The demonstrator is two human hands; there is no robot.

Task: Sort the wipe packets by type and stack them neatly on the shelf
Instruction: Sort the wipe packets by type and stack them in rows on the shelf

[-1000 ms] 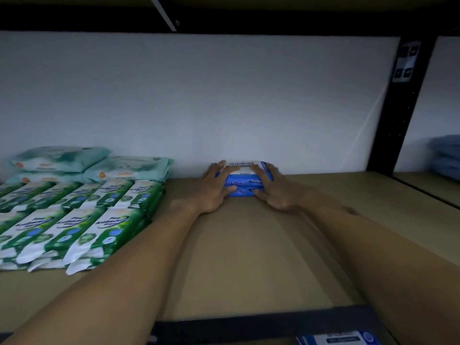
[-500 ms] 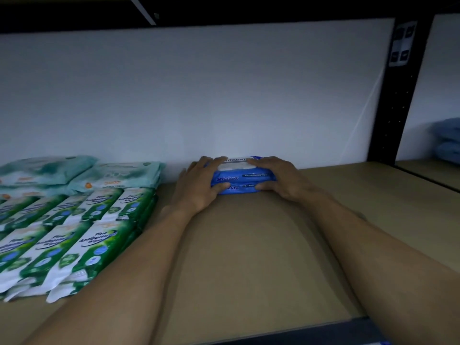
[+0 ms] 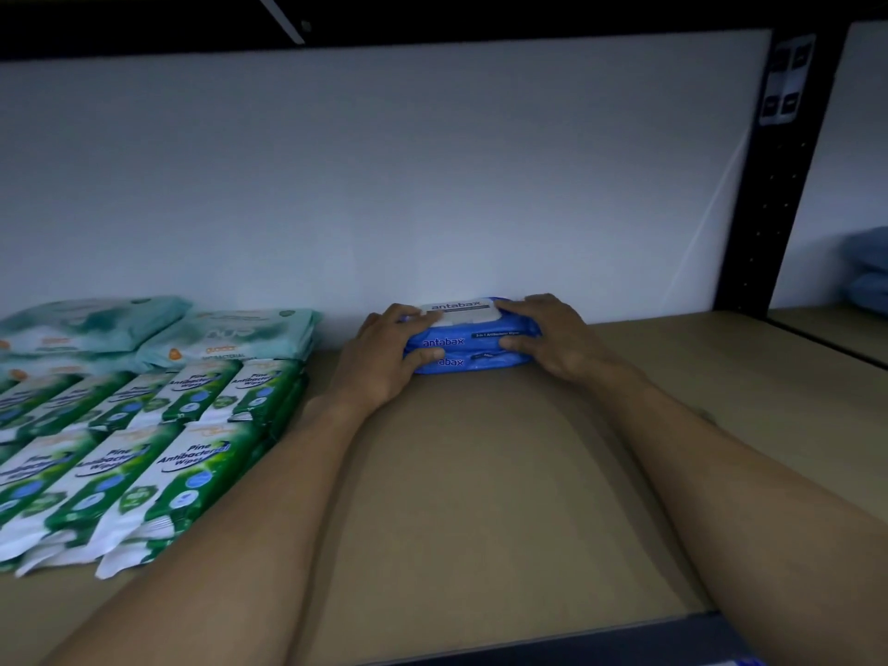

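Two blue antabax wipe packets (image 3: 473, 341) lie stacked at the back of the wooden shelf (image 3: 480, 473), against the white back wall. My left hand (image 3: 384, 360) grips the stack's left end, fingers over the top and thumb on the front. My right hand (image 3: 552, 336) grips the right end the same way. To the left lie rows of green and white Pine Antibacterial packets (image 3: 144, 449). Behind those sit pale teal packets (image 3: 230, 334), stacked against the wall.
A black shelf upright (image 3: 778, 185) stands at the right, with another bay beyond it holding something blue (image 3: 869, 276). The dark front edge of the shelf (image 3: 624, 641) runs along the bottom. Bare shelf board lies between my forearms and to the right of the blue stack.
The blue stack has been pushed back to the wall, and my hands went from flat against its ends to wrapped over them. The camera has moved closer.
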